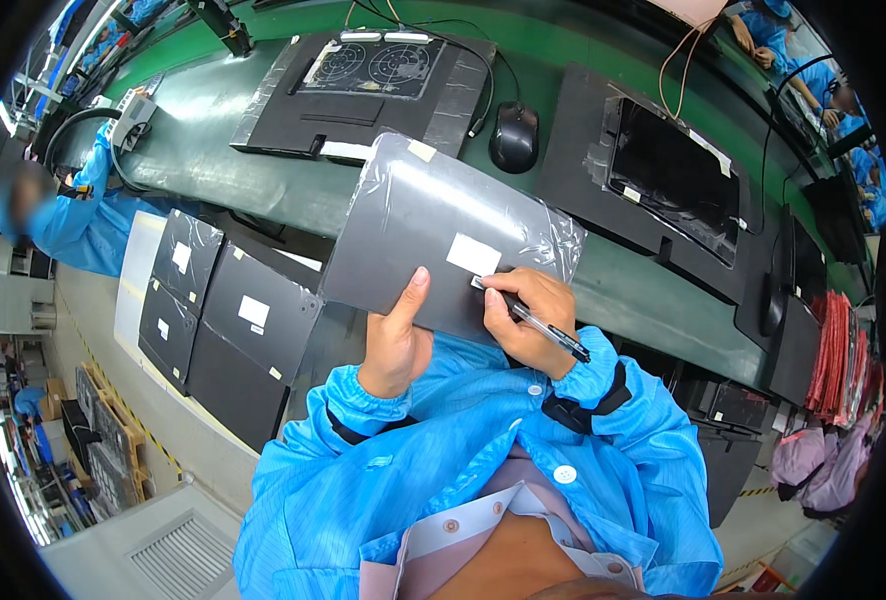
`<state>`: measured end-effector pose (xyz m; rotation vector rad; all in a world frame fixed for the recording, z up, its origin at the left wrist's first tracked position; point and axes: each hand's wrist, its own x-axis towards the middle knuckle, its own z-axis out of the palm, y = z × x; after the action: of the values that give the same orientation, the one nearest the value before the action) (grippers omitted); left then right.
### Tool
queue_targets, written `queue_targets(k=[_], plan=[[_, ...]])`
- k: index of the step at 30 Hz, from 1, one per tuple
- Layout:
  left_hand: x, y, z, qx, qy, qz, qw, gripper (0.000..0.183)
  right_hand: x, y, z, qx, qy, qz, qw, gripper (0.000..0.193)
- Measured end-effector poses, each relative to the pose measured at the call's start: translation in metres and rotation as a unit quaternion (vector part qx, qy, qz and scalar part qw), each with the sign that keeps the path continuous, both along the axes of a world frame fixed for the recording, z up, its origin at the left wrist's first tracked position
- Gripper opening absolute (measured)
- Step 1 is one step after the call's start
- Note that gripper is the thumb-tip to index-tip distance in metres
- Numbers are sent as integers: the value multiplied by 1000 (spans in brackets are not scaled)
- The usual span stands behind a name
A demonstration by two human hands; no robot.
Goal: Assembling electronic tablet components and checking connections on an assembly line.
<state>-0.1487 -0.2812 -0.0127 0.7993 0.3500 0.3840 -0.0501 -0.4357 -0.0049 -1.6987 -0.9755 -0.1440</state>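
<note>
Now, left hand (pixel 395 345) clasps dark panel (pixel 403 235) by near edge, over near side of desk (pixel 618 300); right hand's (pixel 535 318) fingers pinch pen (pixel 551 330), tip at small label (pixel 478 283). Big white label (pixel 474 254) already on; writing looks unfinished.

On the green surface (pixel 203 150), we see a black mouse (pixel 514 137) between a dark plate marked with two ringed circles (pixel 371 72) and a glossy black screen (pixel 675 175) toward the right end. Near the left end we find a grey box (pixel 131 120) and a co-worker (pixel 88 230) in blue.
</note>
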Motion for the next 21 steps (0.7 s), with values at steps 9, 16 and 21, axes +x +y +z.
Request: queue_targets(k=[9, 16, 21], plan=[[-56, 63, 11, 10, 16, 87, 996, 38, 28, -44, 24, -127, 44, -153, 979, 16], [-269, 220, -23, -54, 142, 231, 961, 35, 64, -82, 25, -389, -197, -207, 876, 29], [-374, 261, -58, -34, 245, 281, 927, 33, 59, -66, 20, -344, -196, -218, 892, 30]])
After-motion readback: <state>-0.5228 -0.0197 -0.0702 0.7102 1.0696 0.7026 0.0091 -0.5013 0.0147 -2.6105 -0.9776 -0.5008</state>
